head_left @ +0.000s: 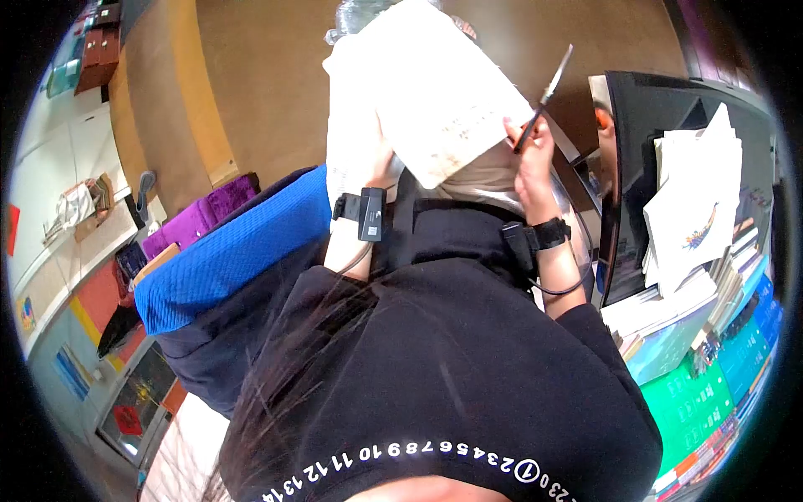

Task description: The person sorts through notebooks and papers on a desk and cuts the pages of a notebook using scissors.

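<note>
A white cloth (418, 84) with faint small marks and a brownish patch near its lower corner spreads over my lap. My left hand (382, 159) reaches in at its left edge. The cloth covers those fingers, so their grip does not show. To the right of the cloth, my right hand (535, 159) is closed around scissors (547, 94) with black and orange handles. Their silver blades point up and away from me, apart from most of the cloth. Both wrists wear black straps with small devices and cables.
Stacked white sheets or cloths (694, 201), the top one with a colourful design, lean against a dark glossy panel (627, 167) on my right. Books and green folders (690, 402) lie below. Blue fabric (242, 243) and a purple cloth (196, 217) are on my left. Clear plastic (355, 15) lies ahead.
</note>
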`<state>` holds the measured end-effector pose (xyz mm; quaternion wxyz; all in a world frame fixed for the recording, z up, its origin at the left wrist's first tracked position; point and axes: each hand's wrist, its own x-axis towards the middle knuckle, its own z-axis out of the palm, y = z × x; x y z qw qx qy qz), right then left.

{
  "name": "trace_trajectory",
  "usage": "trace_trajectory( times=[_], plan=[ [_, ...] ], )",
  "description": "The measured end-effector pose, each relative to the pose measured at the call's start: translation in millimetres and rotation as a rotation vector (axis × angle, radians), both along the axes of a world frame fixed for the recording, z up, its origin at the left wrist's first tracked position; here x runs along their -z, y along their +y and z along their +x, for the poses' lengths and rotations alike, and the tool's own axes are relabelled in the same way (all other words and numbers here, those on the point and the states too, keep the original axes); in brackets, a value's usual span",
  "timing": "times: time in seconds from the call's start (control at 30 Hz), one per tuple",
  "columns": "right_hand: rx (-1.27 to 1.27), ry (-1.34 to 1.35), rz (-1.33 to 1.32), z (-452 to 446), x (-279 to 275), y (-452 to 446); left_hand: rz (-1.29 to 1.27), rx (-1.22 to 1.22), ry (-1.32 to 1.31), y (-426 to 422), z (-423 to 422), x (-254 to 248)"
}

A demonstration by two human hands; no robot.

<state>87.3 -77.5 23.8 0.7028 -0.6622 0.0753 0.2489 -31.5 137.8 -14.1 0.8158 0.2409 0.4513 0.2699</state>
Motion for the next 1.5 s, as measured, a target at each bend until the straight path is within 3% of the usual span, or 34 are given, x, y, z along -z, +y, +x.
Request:
trace_trajectory(
  times=[0.1, 0.2, 0.33, 0.37, 0.43, 0.6, 0.73, 1.0, 1.3, 1.5],
  plan=[
    [-0.066, -0.045, -0.063, -16, -17, 27, 0.306, 0.063, 0.088, 34, -1, -21],
    [-0.139, -0.153, -0.12, -35, -18, 55, 0.248, 0.17, -0.075, 71, -23, -20],
    [-0.267, -0.239, -0.248, -61, 3, 83, 0.318, 0.252, 0.222, 91, -54, -14],
    [-0.331, -0.233, -0.309, -59, -23, 86, 0.369, 0.252, 0.276, 93, -56, -13],
    [-0.374, -0.221, -0.209, -55, -22, 89, 0.373, 0.232, 0.203, 94, -57, -16],
    [-0.508, -0.072, 0.112, -43, -9, 95, 0.346, 0.199, 0.203, 100, -60, -18],
    [-0.392, 0.164, 0.282, -33, 11, 98, 0.303, 0.189, 0.309, 108, -64, -18],
    [-0.407, 0.285, 0.181, 1, 22, 79, 0.331, 0.255, 0.471, 112, -55, -40],
    [-0.429, 0.33, 0.123, 21, 29, 79, 0.12, 0.195, 0.446, 158, -63, -14],
    [-0.54, 0.2, -0.028, 30, 37, 100, -0.033, 0.23, 0.409, 192, -70, 17]
  ],
)
